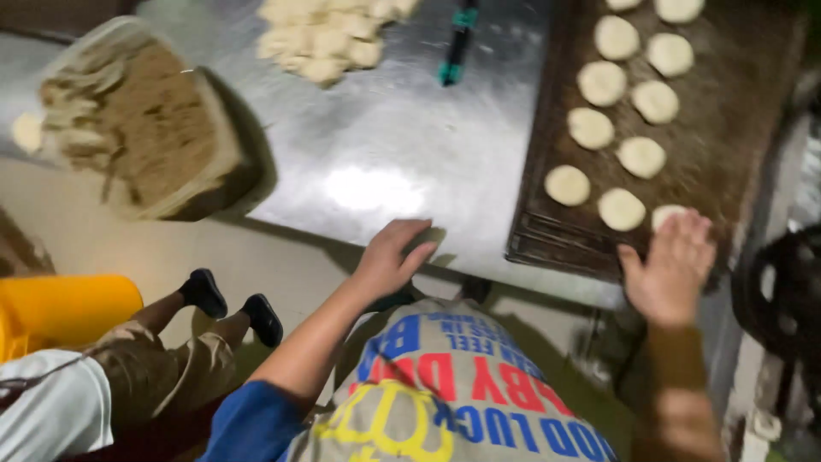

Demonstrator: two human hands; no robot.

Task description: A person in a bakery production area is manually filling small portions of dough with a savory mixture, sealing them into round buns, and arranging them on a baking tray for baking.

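A shiny steel desk (385, 162) carries a dark tray (735, 128). The open right grip (671, 265) presses a dough disc (665, 214) at the tray's near edge; the left grip (389, 257), open, rests left of the tray.

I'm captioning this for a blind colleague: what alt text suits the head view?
A person's right hand presses a dough round at the near corner of a dark baking tray lined with flattened rounds, while the left hand rests on the steel table. Behind lie a tub of brown filling and dough pieces.

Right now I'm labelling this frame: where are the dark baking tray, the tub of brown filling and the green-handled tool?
Baking tray (735, 128), head view, bare floor.
Tub (224, 141), head view, right rim.
Green-handled tool (457, 43), head view, mid handle.
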